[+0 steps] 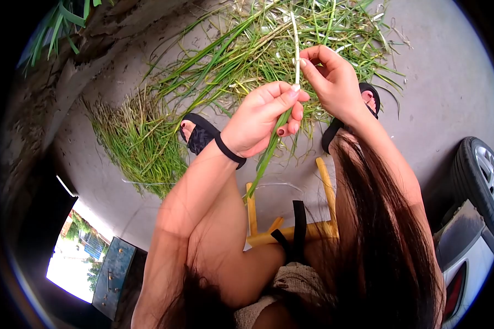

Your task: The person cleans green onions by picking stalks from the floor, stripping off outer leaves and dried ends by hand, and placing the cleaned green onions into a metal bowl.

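My left hand (269,112) is closed around a long grass stalk (297,41), thumb on top. The stalk's pale whitish part points up and away from me, while its green leaves hang below the hand toward my lap. Just above, my right hand (332,79) pinches at the pale part with thumb and forefinger, its other fingers curled. Whether a thin strip is between those fingertips is too small to tell. Beneath both hands lies a loose heap of cut grass (241,60), green mixed with yellowed and white pieces.
A neater grass bundle (140,142) lies on the concrete floor (439,77) at left. My sandalled feet (197,131) stand at the heap's near edge. Between my legs is a yellow stool frame (326,189). A car wheel (483,175) stands at the right, a metal door (113,277) at lower left.
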### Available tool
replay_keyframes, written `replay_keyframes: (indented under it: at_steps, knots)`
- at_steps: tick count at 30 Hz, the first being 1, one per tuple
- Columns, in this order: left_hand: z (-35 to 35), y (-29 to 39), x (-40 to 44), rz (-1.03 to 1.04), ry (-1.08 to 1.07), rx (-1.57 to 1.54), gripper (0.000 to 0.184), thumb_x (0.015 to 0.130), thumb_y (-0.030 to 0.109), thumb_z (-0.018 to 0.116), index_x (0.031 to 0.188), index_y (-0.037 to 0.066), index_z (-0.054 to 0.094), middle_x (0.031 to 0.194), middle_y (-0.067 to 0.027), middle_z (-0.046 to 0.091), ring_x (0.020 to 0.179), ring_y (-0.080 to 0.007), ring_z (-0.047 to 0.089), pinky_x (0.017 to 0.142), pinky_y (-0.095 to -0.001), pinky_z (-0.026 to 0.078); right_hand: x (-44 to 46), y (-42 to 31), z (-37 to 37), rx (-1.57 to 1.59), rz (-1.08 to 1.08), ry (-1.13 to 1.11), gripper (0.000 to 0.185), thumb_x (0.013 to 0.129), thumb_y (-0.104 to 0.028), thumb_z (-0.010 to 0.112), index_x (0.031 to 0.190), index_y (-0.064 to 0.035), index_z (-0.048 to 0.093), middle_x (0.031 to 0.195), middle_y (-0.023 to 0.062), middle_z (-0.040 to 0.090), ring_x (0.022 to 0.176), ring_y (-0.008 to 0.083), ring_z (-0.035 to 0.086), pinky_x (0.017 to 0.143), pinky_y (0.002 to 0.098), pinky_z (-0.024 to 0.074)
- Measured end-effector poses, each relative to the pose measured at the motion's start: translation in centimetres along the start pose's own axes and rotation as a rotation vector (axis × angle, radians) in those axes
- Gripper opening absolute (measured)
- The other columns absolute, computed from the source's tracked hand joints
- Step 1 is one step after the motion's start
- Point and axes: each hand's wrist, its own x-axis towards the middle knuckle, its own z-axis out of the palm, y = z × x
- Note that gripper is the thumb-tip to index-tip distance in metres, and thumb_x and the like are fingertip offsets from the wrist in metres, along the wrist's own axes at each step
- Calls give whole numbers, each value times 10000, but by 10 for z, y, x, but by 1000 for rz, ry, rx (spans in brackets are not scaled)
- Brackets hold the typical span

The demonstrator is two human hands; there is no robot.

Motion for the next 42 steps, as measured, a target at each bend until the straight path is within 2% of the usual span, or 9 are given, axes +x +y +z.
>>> replay_keyframes:
  at_steps: [6, 16, 17, 21, 25, 28, 31, 34, 42]
  knots:
    - [7, 6, -7, -28, -28, 6, 239, 936, 232, 446, 949, 11, 535, 654, -10, 481, 500, -70, 410, 430, -186, 318, 21, 2, -16, -202, -268, 244, 102, 805, -97, 608, 854, -9, 593, 692, 56, 516, 537, 120, 478, 494, 249, 393]
    - [9, 6, -18, -107, -92, 41, 241, 939, 213, 437, 926, -7, 536, 627, -28, 486, 445, -72, 406, 419, -183, 340, 71, 55, -92, -78, -96, 607, 218, 829, -174, 602, 920, 23, 620, 755, 47, 633, 671, 68, 556, 612, 211, 443]
    - [3, 7, -18, -110, -153, 38, 222, 927, 227, 470, 949, 14, 528, 679, -15, 523, 520, -91, 480, 439, -192, 325, 75, 65, -103, -19, -30, 668, 219, 824, -170, 608, 925, 24, 620, 761, 47, 634, 673, 71, 556, 622, 213, 447]
    - [4, 7, -19, -90, -69, 42, 249, 940, 224, 438, 924, -6, 532, 621, -21, 475, 448, -71, 394, 424, -185, 342, 66, 79, -130, 5, 36, 733, 240, 805, -163, 631, 962, 17, 625, 812, 54, 644, 725, 79, 576, 660, 220, 459]
    - [1, 5, -14, -86, -27, 70, 244, 937, 224, 443, 925, -4, 529, 622, -19, 473, 458, -72, 392, 433, -189, 349, 32, 47, -100, -127, 118, 311, 274, 818, -179, 623, 1020, 7, 620, 899, 63, 650, 831, 102, 604, 696, 227, 471]
    - [1, 3, -12, -80, -22, 82, 237, 935, 220, 447, 924, -3, 529, 624, -19, 475, 467, -70, 396, 432, -187, 347, 19, 12, -78, 229, 325, 107, 256, 847, -242, 603, 966, -18, 634, 858, 53, 646, 759, 75, 593, 595, 206, 439]
    - [1, 2, -11, -87, -24, 83, 226, 933, 211, 452, 923, -1, 530, 627, -17, 479, 473, -67, 401, 424, -180, 339, 15, -3, -64, 326, 312, -79, 247, 848, -255, 606, 931, -26, 638, 815, 41, 639, 698, 58, 570, 560, 196, 413]
    - [0, 0, -10, -93, -20, 92, 216, 932, 203, 456, 922, 1, 532, 629, -14, 481, 472, -64, 403, 416, -173, 333, 15, -16, -60, 224, 280, -146, 248, 853, -247, 599, 934, -15, 635, 809, 30, 633, 660, 48, 541, 558, 192, 410]
    - [0, 0, -11, -92, -43, 121, 209, 932, 195, 455, 923, 2, 533, 626, -12, 479, 475, -63, 407, 416, -171, 328, 11, -7, -46, 127, 100, -11, 205, 876, -203, 564, 882, 2, 573, 689, -37, 543, 624, 22, 478, 563, 177, 391]
